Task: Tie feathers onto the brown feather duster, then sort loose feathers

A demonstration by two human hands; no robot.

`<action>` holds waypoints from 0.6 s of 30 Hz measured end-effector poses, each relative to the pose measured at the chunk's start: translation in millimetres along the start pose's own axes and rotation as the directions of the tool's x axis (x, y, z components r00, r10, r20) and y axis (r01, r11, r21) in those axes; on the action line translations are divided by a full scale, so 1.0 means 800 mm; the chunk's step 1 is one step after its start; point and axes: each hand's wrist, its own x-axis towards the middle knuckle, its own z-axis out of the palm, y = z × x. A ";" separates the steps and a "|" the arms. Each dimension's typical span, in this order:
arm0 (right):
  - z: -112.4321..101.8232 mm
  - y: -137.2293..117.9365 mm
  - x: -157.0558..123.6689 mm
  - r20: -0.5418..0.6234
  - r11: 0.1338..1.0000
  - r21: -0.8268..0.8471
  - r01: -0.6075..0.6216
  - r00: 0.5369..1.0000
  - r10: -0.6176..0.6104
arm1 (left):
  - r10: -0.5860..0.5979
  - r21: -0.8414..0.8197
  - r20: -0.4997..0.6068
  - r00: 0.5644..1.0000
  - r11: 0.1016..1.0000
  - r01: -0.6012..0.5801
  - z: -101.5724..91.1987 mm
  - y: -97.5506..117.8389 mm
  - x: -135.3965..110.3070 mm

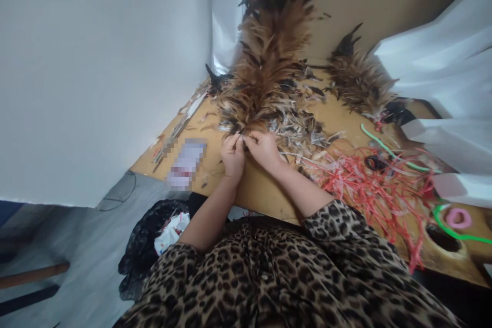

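A long feather duster [265,72], brown with black feathers at its far end, stretches away from me over the wooden table. At its near end my left hand [232,152] is closed, thumb and fingers pinched together at the feather bases. Right beside it my right hand [264,148] is closed in a pinch too, the fingertips of both hands almost touching. The exact bit between the fingertips is too small to make out. Loose grey and brown feathers [302,125] lie just right of my hands.
To the right lie a smaller feather duster [357,82] and a tangle of red plastic strips [365,179]. Green cord [442,223] and a pink ring [459,218] are near a hole in the table [444,238]. Thin sticks [180,123] line the left edge; a black bag [144,241] is below.
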 end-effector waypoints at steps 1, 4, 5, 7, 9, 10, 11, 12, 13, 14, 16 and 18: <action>0.001 -0.002 -0.002 -0.015 1.000 0.001 0.003 1.000 -0.003 | 0.069 0.048 -0.001 0.998 0.996 -0.069 0.000 0.001 -0.001; 0.003 -0.005 -0.006 -0.073 0.997 0.083 -0.007 0.997 0.013 | 0.188 0.121 0.024 0.982 0.974 -0.190 0.002 0.010 -0.005; 0.003 -0.005 -0.006 -0.089 0.990 0.137 -0.020 0.995 0.033 | 0.209 0.129 0.034 0.977 0.969 -0.212 0.002 0.014 -0.007; 0.004 -0.006 -0.005 -0.105 0.965 0.257 -0.060 0.990 0.090 | 0.228 0.123 0.047 0.973 0.965 -0.232 0.003 0.021 -0.012; 0.005 -0.006 -0.003 -0.112 0.931 0.353 -0.095 0.983 0.142 | 0.220 0.090 0.049 0.974 0.971 -0.223 0.004 0.026 -0.015; 0.006 -0.004 -0.002 -0.117 0.916 0.387 -0.106 0.980 0.163 | 0.205 0.065 0.046 0.978 0.976 -0.208 0.004 0.027 -0.016; 0.007 -0.002 -0.001 -0.119 0.903 0.414 -0.115 0.977 0.179 | 0.180 0.030 0.038 0.983 0.983 -0.182 0.005 0.026 -0.016; 0.009 0.000 -0.001 -0.123 0.892 0.436 -0.123 0.973 0.194 | 0.141 -0.018 0.029 0.990 0.990 -0.141 0.006 0.024 -0.015; 0.010 0.003 0.000 -0.126 0.880 0.455 -0.133 0.969 0.212 | 0.085 -0.081 0.021 0.996 0.993 -0.083 0.007 0.021 -0.013; 0.011 0.006 0.001 -0.126 0.870 0.472 -0.144 0.965 0.228 | 0.011 -0.153 0.019 1.000 0.988 -0.008 0.008 0.019 -0.011; 0.011 0.011 0.002 -0.110 0.851 0.501 -0.157 0.964 0.243 | -0.161 -0.287 0.057 0.985 0.943 0.171 0.010 0.015 -0.005; 0.008 0.012 0.004 -0.084 0.833 0.526 -0.172 0.964 0.252 | -0.304 -0.344 0.146 0.941 0.876 0.336 0.010 0.017 0.003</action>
